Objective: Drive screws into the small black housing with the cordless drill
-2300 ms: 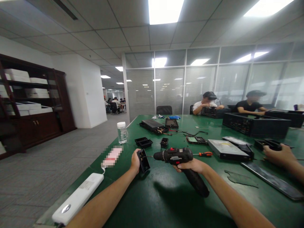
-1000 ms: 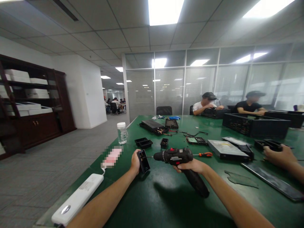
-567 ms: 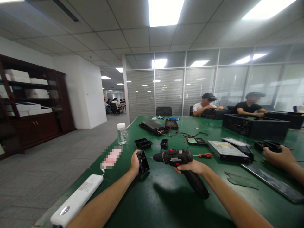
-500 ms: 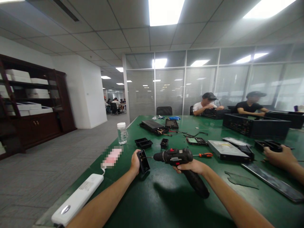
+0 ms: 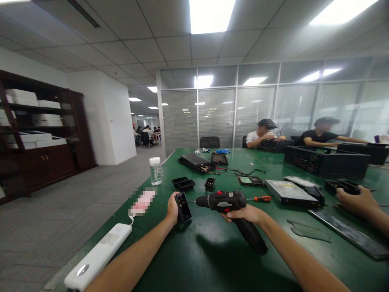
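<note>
My left hand grips a small black plastic box, tilted up with its open side facing right. In my right hand is a black cordless drill, its bit pointing left into the box's open side. Whether the tip touches a screw is too small to tell. Just beyond lie two similar black boxes, one of them a black tray, and a smaller black box. An orange-handled screwdriver lies behind the drill.
A white power strip and a water bottle line the table's left edge. To the right are a silver drive, a flat dark panel and a co-worker's hand. Two people sit behind computer cases.
The drill, the box and both my hands keep their places. At the far right, a seated person's arm has stretched further right.
</note>
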Demonstrator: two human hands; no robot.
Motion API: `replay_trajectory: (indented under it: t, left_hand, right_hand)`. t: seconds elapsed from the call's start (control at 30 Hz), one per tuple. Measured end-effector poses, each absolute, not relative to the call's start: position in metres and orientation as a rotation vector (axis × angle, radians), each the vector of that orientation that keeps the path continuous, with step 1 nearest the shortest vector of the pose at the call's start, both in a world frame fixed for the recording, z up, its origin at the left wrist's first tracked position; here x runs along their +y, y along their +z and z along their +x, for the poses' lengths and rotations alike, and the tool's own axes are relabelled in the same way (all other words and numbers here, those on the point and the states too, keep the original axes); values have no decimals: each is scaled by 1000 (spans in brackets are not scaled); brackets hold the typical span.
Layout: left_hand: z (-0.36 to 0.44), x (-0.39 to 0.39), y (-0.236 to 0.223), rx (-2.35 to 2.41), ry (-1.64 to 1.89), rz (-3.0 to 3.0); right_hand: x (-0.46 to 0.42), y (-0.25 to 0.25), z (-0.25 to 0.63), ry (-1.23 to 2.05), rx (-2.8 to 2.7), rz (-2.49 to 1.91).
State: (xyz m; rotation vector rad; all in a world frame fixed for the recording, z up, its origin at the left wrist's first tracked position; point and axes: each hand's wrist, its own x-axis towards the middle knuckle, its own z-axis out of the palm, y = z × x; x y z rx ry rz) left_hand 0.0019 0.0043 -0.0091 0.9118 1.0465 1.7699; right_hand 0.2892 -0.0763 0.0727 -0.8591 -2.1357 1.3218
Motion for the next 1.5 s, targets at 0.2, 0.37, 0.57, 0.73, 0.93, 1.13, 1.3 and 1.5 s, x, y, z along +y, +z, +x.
replay_trajectory:
  t: [0.2, 0.37, 0.57, 0.73, 0.93, 1.13, 1.3, 1.5]
  left_hand:
    - [3, 1, -6, 1042, 1778, 922]
    - [3, 2, -7, 1039, 1794, 934]
    - [2, 4, -8, 1059, 1783, 940]
    - [2, 5, -10, 1046, 1792, 924]
    - [2, 6, -10, 1022, 1772, 944]
    - [1, 7, -13, 1016, 1784, 955]
    - [0, 8, -14, 1008, 1782, 986]
    - [1, 6, -10, 1014, 1784, 1007]
  right_hand:
    - [-77, 73, 289, 1275, -2151, -905]
    - [-79, 77, 287, 1285, -2178, -882]
    - [-78, 76, 288, 1308, -2154, -870]
    - [-79, 76, 287, 1311, -2147, -846]
    - [-79, 76, 288, 1358, -2133, -758]
    - [-78, 74, 289, 1281, -2150, -827]
    - [-79, 75, 289, 1278, -2147, -910]
    - [-79, 75, 289, 1374, -2148, -770]
